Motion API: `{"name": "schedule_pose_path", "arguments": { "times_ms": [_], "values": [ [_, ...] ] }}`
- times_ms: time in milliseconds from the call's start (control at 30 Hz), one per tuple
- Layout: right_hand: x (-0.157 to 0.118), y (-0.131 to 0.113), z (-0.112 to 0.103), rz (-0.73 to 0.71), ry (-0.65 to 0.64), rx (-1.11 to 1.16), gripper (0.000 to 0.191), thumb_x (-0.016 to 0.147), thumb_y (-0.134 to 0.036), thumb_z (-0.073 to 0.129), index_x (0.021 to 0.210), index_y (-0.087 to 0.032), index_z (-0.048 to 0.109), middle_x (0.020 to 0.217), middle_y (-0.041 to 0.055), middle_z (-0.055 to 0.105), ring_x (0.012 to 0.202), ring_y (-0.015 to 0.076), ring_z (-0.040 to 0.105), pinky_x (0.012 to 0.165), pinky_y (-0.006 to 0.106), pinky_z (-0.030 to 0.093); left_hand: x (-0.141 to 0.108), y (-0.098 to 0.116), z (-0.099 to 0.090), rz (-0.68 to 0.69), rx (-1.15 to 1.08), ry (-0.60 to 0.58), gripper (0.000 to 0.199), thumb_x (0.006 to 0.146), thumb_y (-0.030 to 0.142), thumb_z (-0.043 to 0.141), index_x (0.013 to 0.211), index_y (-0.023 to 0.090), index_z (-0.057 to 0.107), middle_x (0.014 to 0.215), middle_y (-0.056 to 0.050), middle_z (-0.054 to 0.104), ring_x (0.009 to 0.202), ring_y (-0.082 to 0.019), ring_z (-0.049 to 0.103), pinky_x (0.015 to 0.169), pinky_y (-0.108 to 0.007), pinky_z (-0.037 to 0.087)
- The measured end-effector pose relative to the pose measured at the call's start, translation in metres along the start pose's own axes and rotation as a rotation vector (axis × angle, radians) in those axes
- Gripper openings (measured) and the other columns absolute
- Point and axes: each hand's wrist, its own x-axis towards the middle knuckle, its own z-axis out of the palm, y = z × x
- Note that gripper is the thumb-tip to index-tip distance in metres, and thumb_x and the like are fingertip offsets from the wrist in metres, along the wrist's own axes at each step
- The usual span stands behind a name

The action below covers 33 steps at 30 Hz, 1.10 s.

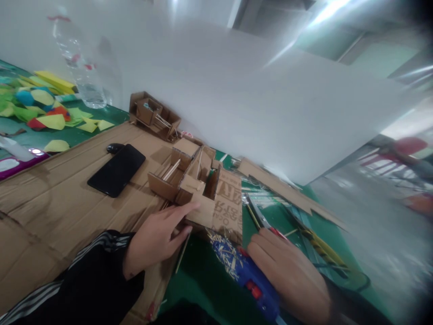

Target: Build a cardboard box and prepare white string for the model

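Observation:
A cardboard model (198,176) with several open compartments and a printed flap (228,205) stands at the middle of the table. My left hand (162,234) grips its near edge, index finger on top and thumb at the side. Thin wooden sticks (171,170) lie in its left compartment. My right hand (287,271) is curled, fingertips hidden, beside a thin stick (253,215) and a pair of scissors (260,212). What it holds cannot be made out. A blue tool with red parts (259,289) lies against that hand, small wood bits (225,255) near its tip.
A black phone (117,171) and a dark mouse (115,148) lie on the cardboard sheet (67,189). Behind are a smaller cardboard piece (154,113), a plastic bottle (81,67) and colored paper scraps (50,119). A long cardboard strip (287,189) lies right. A white wall (219,90) bounds the table.

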Motion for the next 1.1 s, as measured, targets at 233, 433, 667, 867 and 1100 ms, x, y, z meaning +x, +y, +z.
{"name": "schedule_pose_path", "arguments": {
  "times_ms": [233,433,667,867,1100],
  "values": [
    [-0.007,0.001,0.002,0.022,-0.023,0.007,0.036,0.104,-0.02,0.028,0.075,-0.018,0.049,0.071,0.0051,0.052,0.065,0.0208,0.042,0.059,0.034,0.029,-0.001,-0.001,0.001,0.014,0.027,0.009,0.047,0.097,0.023,0.049,0.143,0.027,0.039,0.137,-0.004,0.062,0.119,-0.02,0.062,0.096,-0.031,0.052],
    [-0.007,0.001,0.002,0.02,-0.016,0.002,0.036,0.104,-0.018,0.029,0.073,-0.02,0.046,0.07,0.004,0.051,0.063,0.0208,0.042,0.058,0.035,0.029,0.001,-0.001,0.001,0.004,0.033,0.012,0.046,0.096,0.023,0.05,0.141,0.027,0.041,0.135,-0.002,0.064,0.115,-0.02,0.065,0.095,-0.029,0.052],
    [-0.009,0.001,0.0,0.018,-0.027,-0.003,0.036,0.104,-0.02,0.028,0.074,-0.02,0.047,0.07,0.0044,0.052,0.063,0.0209,0.043,0.059,0.035,0.03,-0.001,-0.002,0.002,0.015,0.054,0.009,0.047,0.097,0.025,0.049,0.143,0.027,0.04,0.136,-0.003,0.064,0.119,-0.021,0.063,0.096,-0.031,0.052],
    [-0.009,0.0,0.0,0.027,-0.022,-0.008,0.036,0.104,-0.018,0.028,0.075,-0.019,0.05,0.071,0.0045,0.053,0.064,0.0208,0.043,0.059,0.034,0.03,-0.002,-0.001,0.001,0.013,0.058,0.01,0.046,0.097,0.025,0.05,0.142,0.028,0.04,0.136,-0.003,0.064,0.119,-0.021,0.063,0.096,-0.032,0.052],
    [-0.011,-0.002,-0.002,0.049,-0.029,-0.058,0.042,0.105,-0.021,0.023,0.075,-0.018,0.054,0.071,0.0059,0.055,0.066,0.0211,0.045,0.062,0.034,0.031,0.0,0.001,0.001,0.001,0.053,0.01,0.046,0.097,0.024,0.05,0.142,0.03,0.04,0.132,-0.002,0.066,0.114,-0.02,0.065,0.095,-0.032,0.052]
  ]
}}
